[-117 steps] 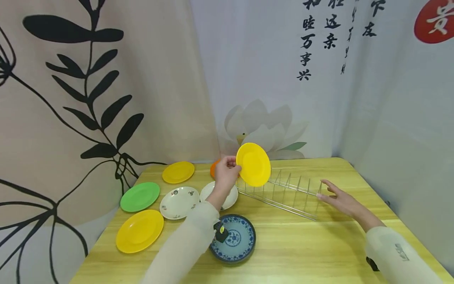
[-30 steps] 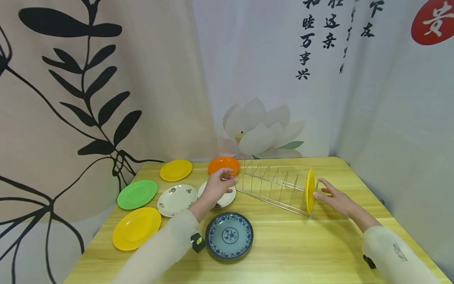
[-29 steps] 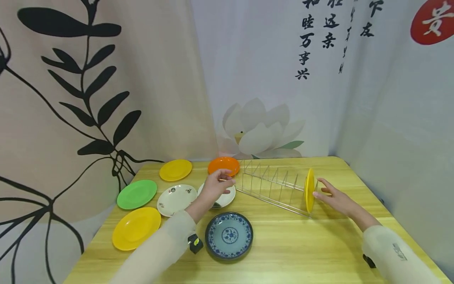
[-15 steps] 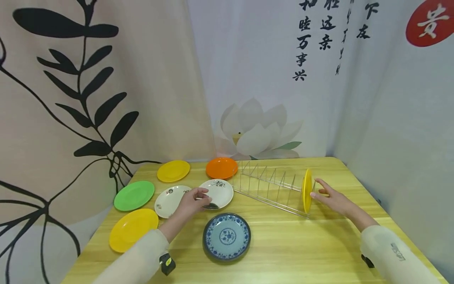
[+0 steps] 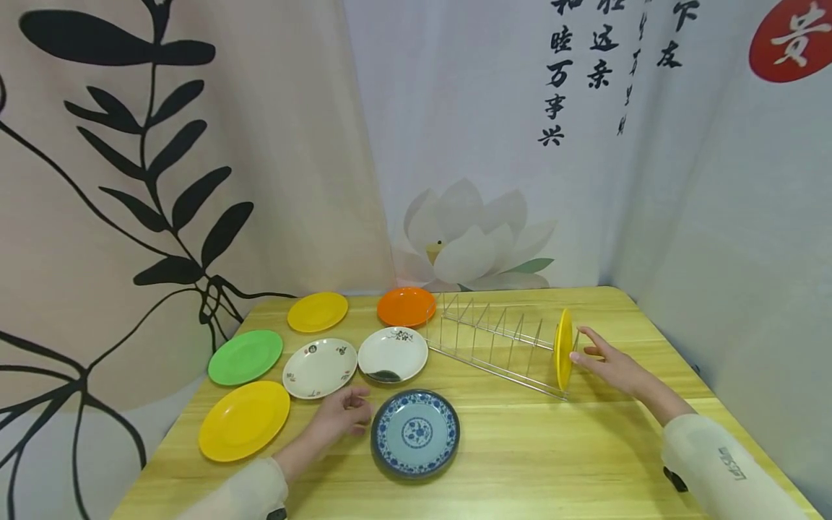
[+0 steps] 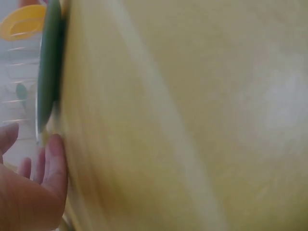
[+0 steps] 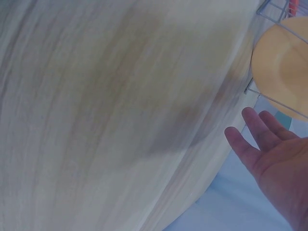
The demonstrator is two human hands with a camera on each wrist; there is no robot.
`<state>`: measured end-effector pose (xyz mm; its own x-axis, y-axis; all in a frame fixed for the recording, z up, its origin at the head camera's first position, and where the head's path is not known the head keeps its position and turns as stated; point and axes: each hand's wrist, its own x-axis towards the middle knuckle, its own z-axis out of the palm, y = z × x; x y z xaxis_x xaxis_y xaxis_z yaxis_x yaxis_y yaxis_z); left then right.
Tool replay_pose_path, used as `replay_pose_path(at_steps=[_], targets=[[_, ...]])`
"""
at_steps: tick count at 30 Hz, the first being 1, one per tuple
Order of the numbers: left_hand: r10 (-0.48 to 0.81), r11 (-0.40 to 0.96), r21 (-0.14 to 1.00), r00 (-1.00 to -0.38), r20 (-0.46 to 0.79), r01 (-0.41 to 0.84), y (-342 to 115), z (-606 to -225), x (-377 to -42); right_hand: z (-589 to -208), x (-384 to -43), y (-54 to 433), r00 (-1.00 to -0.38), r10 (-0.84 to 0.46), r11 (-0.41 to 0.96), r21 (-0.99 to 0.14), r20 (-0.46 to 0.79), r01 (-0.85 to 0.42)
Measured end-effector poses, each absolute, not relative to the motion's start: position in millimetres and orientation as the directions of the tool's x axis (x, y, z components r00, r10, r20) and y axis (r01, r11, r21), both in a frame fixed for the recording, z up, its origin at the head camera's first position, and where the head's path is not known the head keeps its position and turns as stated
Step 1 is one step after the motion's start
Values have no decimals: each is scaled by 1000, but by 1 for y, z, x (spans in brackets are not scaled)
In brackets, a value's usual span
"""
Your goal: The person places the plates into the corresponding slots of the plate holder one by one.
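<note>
My left hand (image 5: 341, 415) hovers with loosely bent fingers between the white floral plate (image 5: 321, 368) and a blue-patterned plate (image 5: 416, 433), holding nothing. In the left wrist view the blue plate shows edge-on as a dark rim (image 6: 48, 67) just beyond the fingertips. A small yellow plate (image 5: 563, 350) stands on edge in the last slot of a wire plate rack (image 5: 497, 372). At that end my right hand (image 5: 607, 363) holds the rack's end wire between thumb and index finger. The right wrist view shows other fingers (image 7: 257, 130) stretched out beside the rack.
A white plate with a dark motif (image 5: 393, 354) lies left of the rack, an orange plate (image 5: 406, 307) behind it. A green plate (image 5: 245, 357), a large yellow plate (image 5: 244, 421) and a smaller yellow plate (image 5: 318, 312) lie along the table's left side. Curtains hang behind.
The small yellow plate has gone from my left hand into the rack's right end slot. My left hand has then moved back, left and nearer. The right hand stays at the rack.
</note>
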<state>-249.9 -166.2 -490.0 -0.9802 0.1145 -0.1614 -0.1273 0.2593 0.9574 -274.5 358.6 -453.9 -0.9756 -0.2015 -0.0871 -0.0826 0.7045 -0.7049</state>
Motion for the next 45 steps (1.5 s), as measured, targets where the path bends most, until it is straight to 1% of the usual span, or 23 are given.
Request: replay_pose_path(at_steps=[4, 14, 25, 37, 42, 45], targets=[[138, 234, 962, -974, -178, -142, -165, -494, -248, -455, -276, 360, -976, -202, 707, -702, -81, -88], [245, 293, 949, -951, -191, -115, -165, -497, -249, -457, -277, 361, -977, -201, 704, -705, -74, -91], [262, 324, 937, -938, -226, -135, -163, -498, -250, -457, -274, 357, -978, -191, 725, -683, -79, -86], [295, 311, 942, -930, -219, -124, -164, -499, -251, -455, -274, 356, -978, -196, 724, -684, -75, -93], [289, 323, 940, -934, -211, -113, -163, -497, -251, -455, -274, 356, -978, -195, 728, -679, -73, -94], [278, 314, 940, -935, -222, -130, -161, -496, -251, -455, -274, 356, -979, -189, 734, -673, -79, -88]])
